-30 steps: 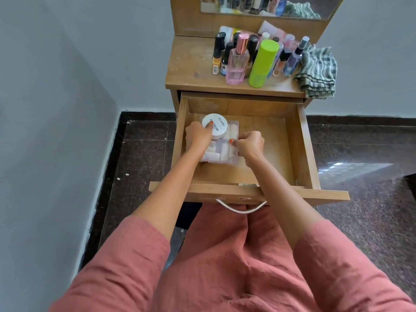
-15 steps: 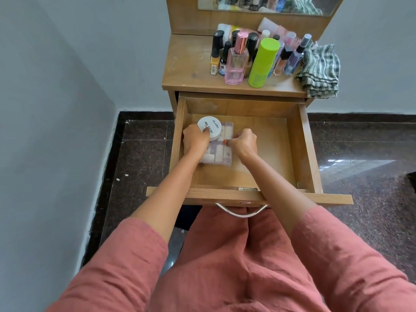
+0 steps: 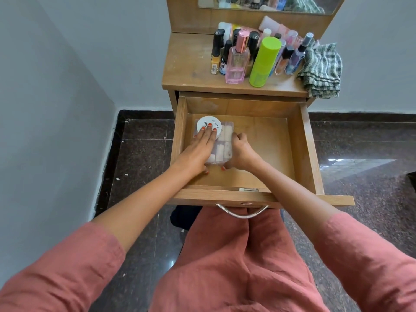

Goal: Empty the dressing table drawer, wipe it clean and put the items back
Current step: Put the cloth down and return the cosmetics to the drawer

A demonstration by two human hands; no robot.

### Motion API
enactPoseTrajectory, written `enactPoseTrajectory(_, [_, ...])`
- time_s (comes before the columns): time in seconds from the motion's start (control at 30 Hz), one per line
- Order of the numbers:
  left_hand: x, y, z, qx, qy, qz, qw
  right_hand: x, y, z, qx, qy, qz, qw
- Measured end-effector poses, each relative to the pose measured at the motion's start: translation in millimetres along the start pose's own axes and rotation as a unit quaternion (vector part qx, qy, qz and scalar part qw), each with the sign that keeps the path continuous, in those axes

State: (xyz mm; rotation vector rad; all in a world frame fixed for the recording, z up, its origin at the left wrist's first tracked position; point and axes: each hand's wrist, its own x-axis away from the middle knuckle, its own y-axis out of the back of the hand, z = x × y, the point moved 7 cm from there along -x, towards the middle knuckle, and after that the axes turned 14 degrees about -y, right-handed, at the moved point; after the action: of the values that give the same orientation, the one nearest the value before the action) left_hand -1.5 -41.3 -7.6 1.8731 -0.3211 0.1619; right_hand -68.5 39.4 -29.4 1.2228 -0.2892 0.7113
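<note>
The wooden drawer (image 3: 304, 140) stands pulled out over my lap. In its left rear part lies a clear plastic box (image 3: 223, 150) of small pale items, with a round white jar (image 3: 208, 123) on top. My left hand (image 3: 200, 147) lies flat over the box, fingertips on the jar, thumb at the box's near edge. My right hand (image 3: 242, 152) is curled against the box's right side, thumb at its near corner. The box rests on the drawer floor.
The dressing table top (image 3: 186, 64) carries several bottles, among them a pink perfume bottle (image 3: 236, 64) and a green can (image 3: 263, 61). A checked cloth (image 3: 322, 70) sits at its right end. A wall runs close on the left. A metal handle (image 3: 242, 212) hangs above my knees.
Both hands moved the box with the jar toward the drawer's left rear. My left fingers have stretched out flat over the jar.
</note>
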Motion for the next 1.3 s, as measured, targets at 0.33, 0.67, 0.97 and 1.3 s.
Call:
enactPoseTrajectory(0.33, [0,10,4,-0.028,0.045,-0.047,0.997,-8,1,17,-0.032,0.017,-0.027,0.999])
enactPoseTrajectory(0.67, [1,18,7,-0.011,0.079,-0.094,0.992,-8,8,22,-0.098,0.036,-0.086,0.991])
enactPoseTrajectory(0.97, [4,21,9,0.031,0.088,-0.105,0.99,-12,20,24,-0.039,0.036,-0.091,0.994])
enactPoseTrajectory(1.3, [5,24,12,0.028,0.12,-0.121,0.985,-18,35,47,-0.263,0.039,-0.114,0.957])
